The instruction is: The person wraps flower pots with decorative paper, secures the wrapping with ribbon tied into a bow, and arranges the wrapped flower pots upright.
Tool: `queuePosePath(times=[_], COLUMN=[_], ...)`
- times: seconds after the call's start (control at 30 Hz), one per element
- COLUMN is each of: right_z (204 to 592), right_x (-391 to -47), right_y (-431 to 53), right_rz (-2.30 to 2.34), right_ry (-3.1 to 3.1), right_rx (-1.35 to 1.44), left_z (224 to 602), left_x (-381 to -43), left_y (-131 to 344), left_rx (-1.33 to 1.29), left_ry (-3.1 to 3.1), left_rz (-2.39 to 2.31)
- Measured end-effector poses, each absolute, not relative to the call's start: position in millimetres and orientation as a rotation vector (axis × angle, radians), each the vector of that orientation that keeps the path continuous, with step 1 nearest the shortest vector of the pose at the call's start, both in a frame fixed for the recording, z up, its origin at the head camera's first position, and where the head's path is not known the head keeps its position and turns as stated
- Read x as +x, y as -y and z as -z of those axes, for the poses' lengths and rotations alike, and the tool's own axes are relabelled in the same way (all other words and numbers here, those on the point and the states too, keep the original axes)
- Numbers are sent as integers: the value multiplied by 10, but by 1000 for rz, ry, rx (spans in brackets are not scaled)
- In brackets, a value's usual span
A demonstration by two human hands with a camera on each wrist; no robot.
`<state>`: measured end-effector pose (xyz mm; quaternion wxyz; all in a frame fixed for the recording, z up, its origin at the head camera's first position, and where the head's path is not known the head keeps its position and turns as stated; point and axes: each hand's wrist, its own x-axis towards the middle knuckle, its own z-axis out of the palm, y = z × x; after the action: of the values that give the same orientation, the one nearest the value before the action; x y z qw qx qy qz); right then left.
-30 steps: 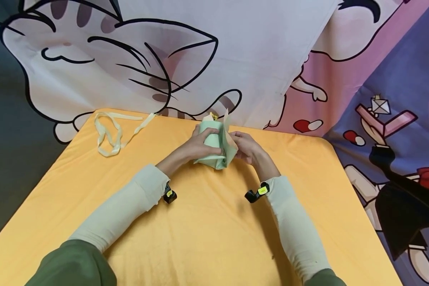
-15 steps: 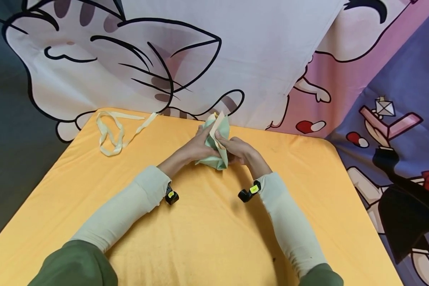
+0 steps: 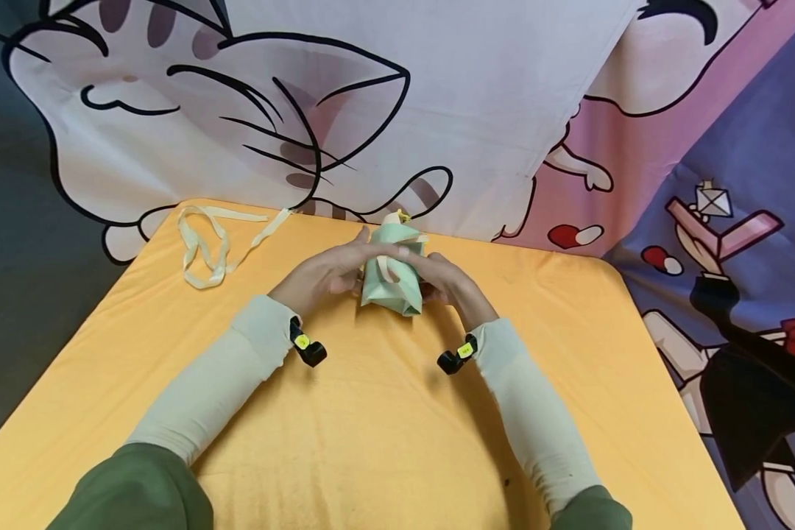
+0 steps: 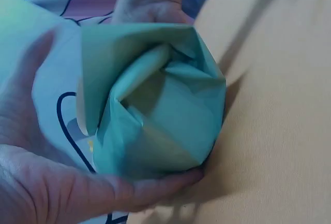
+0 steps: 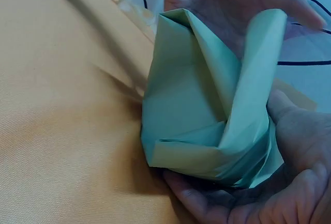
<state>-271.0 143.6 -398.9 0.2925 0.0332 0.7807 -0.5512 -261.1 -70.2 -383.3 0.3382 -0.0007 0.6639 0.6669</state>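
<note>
We see that the left hand has drawn away leftward since half a second ago, thumb and fingers extended; we cannot tell whether it touches the paper. The right hand grips the pale green, paper-wrapped bundle, thumb over its top. Marks on the lime-yellow tags at the wrists are too small for us to read. The bundle sits near the far edge of the yellow cloth-covered table, cloth spreading right and nearward, a cream ribbon lying left. Its long axis runs away from us, folded end nearest.
</note>
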Motion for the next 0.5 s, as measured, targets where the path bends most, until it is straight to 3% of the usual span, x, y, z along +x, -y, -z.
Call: queuePosePath(times=[0.33, 0.5], right_z=[3976, 3999], right_x=[-2772, -2975], right_y=[-1436, -1479], right_rz=[1422, 1518], right_ry=[-2349, -2700], right_rx=[-52, -483], left_z=[3836, 3881], left_x=[-2661, -2685], left_y=[637, 672], left_rx=[-135, -134], left_ry=[-1982, -1953], left_rz=[-1501, -1512])
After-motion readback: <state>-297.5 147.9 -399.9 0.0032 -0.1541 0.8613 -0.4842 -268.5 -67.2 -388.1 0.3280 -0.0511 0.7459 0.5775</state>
